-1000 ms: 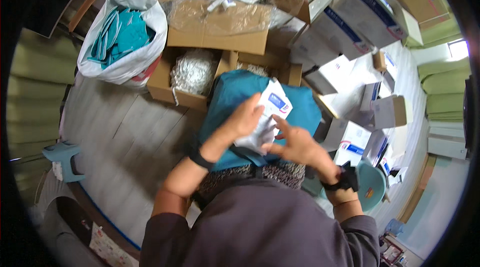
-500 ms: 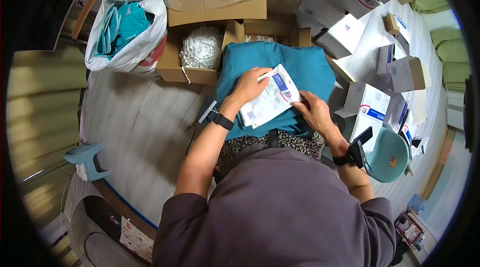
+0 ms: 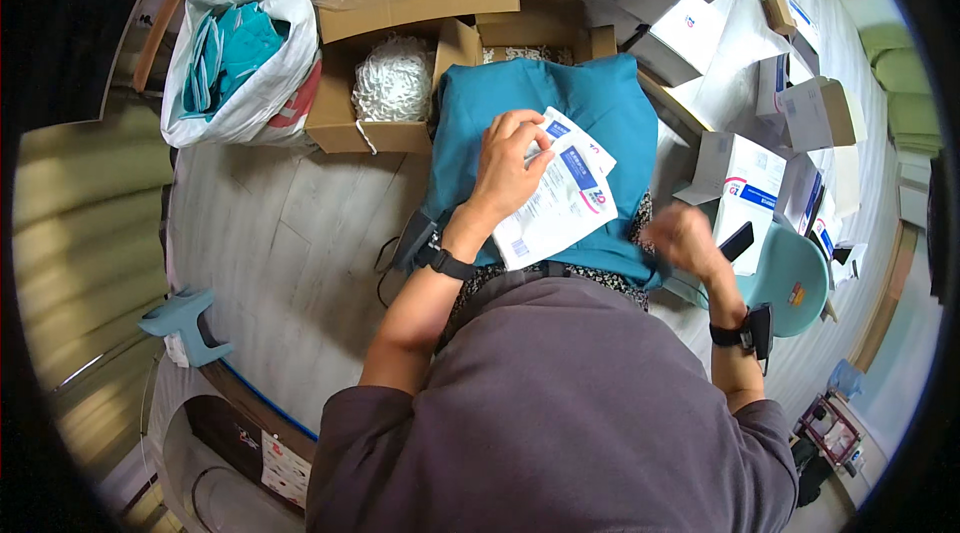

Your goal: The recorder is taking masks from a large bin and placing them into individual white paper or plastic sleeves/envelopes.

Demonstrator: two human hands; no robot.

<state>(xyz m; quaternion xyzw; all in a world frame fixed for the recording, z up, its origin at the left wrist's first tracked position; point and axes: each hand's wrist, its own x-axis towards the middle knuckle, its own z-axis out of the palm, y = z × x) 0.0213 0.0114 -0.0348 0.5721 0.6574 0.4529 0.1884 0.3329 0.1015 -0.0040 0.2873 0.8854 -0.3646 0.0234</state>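
Observation:
Two overlapping flat white packets with blue labels and red marks lie fanned on the teal cloth spread over my lap. Against their left edge is my left hand, its fingers curled and the thumb close to the index finger over the packets. What it pinches, if anything, I cannot make out. My right hand is off the packets, right of the cloth and near an upright white carton. Motion blur smears its fingers. Both wrists wear black straps with small devices.
Ahead stand an open cardboard box with white stringy material and another open box. A white sack of teal packets is at far left. White cartons and a pale green stool stand on the right.
My right hand has left the packets' right edge and moved right. The packets have fanned apart, showing a second one behind. My left hand's fingers have curled up.

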